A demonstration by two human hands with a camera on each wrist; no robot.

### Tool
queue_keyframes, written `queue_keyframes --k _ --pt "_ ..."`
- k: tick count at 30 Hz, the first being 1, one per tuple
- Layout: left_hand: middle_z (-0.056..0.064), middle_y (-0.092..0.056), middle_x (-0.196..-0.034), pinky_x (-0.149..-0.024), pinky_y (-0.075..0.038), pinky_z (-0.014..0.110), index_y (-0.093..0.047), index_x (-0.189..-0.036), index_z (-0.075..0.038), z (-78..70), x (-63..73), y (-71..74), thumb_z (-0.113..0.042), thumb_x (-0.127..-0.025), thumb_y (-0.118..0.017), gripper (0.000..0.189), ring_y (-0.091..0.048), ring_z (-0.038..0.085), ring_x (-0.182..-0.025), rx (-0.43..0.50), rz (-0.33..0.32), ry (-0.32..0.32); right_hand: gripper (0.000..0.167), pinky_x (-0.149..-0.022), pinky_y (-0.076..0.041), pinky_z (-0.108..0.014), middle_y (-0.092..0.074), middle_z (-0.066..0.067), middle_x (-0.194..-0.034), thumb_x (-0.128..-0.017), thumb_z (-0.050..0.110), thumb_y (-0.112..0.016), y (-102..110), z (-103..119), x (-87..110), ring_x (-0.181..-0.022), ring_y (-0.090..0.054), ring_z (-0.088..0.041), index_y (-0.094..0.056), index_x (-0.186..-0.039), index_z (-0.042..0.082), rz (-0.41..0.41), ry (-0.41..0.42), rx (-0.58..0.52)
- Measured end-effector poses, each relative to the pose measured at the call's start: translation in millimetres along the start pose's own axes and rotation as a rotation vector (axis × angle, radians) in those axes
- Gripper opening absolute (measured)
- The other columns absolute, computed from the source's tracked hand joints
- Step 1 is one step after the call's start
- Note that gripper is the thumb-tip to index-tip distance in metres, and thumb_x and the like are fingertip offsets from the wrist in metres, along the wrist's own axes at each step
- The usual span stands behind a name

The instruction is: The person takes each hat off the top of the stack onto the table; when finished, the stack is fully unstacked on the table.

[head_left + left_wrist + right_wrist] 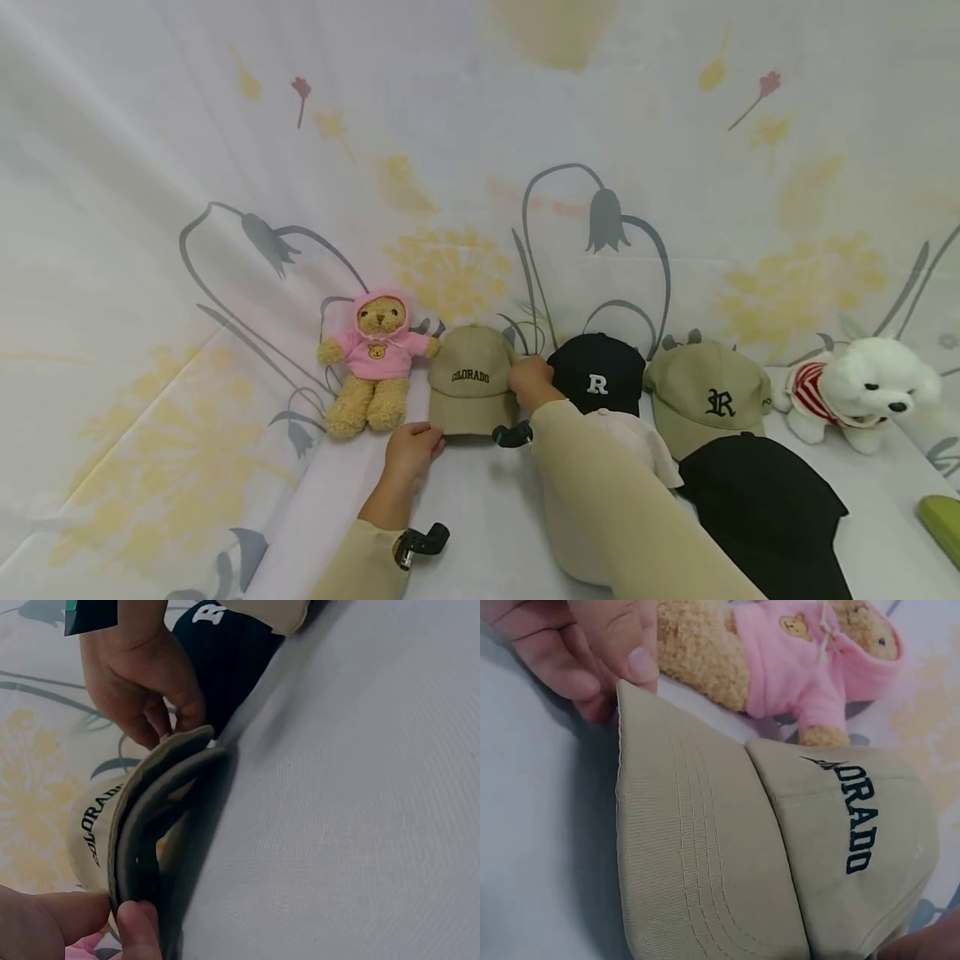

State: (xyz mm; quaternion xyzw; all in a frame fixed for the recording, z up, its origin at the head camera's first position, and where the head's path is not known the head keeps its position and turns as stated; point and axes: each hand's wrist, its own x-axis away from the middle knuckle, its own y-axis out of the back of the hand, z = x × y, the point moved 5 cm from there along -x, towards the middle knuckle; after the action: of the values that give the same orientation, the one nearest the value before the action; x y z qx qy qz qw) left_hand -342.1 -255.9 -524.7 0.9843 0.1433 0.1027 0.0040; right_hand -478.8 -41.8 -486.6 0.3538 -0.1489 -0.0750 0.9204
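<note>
A beige cap lettered COLORADO (471,379) stands against the backdrop in the head view, brim toward me. My left hand (411,454) pinches the left corner of its brim between thumb and fingers. At the cap's right side, my right hand (531,382) has its fingertips curled in and grips the edge. Seen from the left wrist, a darker curved edge (139,817) lies under the beige brim, and the right hand (146,682) bends down to the cap's far end. The brim (675,825) fills the middle of the right wrist view.
Left of the cap sits a teddy bear in a pink hoodie (377,354). To the right are a navy R cap (597,367), a khaki R cap (705,392), a black cap (761,500) and a pale cap (570,533) partly behind my right sleeve. A white plush dog (873,387) sits far right.
</note>
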Motion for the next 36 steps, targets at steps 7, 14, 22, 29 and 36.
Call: queue_keyframes --k 7,14,22,29,36 --pt "0.033 -0.055 -0.127 -0.089 -0.061 0.026 -0.046 -0.137 0.023 1.8 0.9 0.7 0.004 -0.099 -0.064 0.047 -0.068 0.026 -0.103 0.055 0.013 0.007 0.028 -0.072 -0.058 -0.043 -0.066 -0.025 -0.127 -0.103 0.001 -0.055 7.7 3.2 18.1 -0.101 -0.064 -0.036 -0.066 -0.127 -0.008 0.036 0.013 -0.147" --pt "0.021 -0.059 -0.116 -0.083 -0.060 0.021 -0.047 -0.138 0.020 0.2 2.2 4.2 0.003 -0.099 -0.065 0.047 -0.066 0.017 -0.094 0.098 0.020 0.020 0.039 -0.095 -0.059 -0.048 -0.063 -0.021 -0.140 -0.100 0.001 -0.060 15.6 8.3 28.0 -0.125 -0.061 -0.038 -0.064 -0.138 0.001 -0.020 0.101 -0.191" --pt "0.017 -0.061 -0.113 -0.087 -0.060 0.026 -0.049 -0.139 0.015 -10.6 11.0 6.0 -0.002 -0.100 -0.067 0.047 -0.067 0.016 -0.093 0.064 0.018 0.016 0.038 -0.098 -0.058 -0.048 -0.063 -0.019 -0.140 -0.102 0.008 -0.057 31.9 14.9 40.3 -0.127 -0.061 -0.038 -0.064 -0.139 0.003 -0.042 0.138 -0.205" --pt "0.015 -0.063 -0.112 -0.091 -0.060 0.033 -0.046 -0.142 0.015 -20.8 25.9 11.5 -0.004 -0.101 -0.065 0.048 -0.068 0.018 -0.094 0.045 0.032 -0.019 0.029 -0.081 -0.059 -0.044 -0.068 -0.018 -0.121 -0.109 0.024 -0.054 45.1 17.1 53.7 -0.104 -0.067 -0.034 -0.068 -0.126 0.005 -0.035 0.182 -0.258" --pt "0.013 -0.062 -0.112 -0.087 -0.059 0.028 -0.044 -0.145 0.014 -25.0 42.3 18.5 -0.003 -0.103 -0.063 0.049 -0.065 0.015 -0.092 0.105 0.054 -0.023 0.029 -0.074 -0.057 -0.038 -0.068 -0.017 -0.118 -0.110 0.025 -0.054 60.3 18.5 76.8 -0.095 -0.067 -0.029 -0.067 -0.127 0.006 0.003 0.252 -0.286"
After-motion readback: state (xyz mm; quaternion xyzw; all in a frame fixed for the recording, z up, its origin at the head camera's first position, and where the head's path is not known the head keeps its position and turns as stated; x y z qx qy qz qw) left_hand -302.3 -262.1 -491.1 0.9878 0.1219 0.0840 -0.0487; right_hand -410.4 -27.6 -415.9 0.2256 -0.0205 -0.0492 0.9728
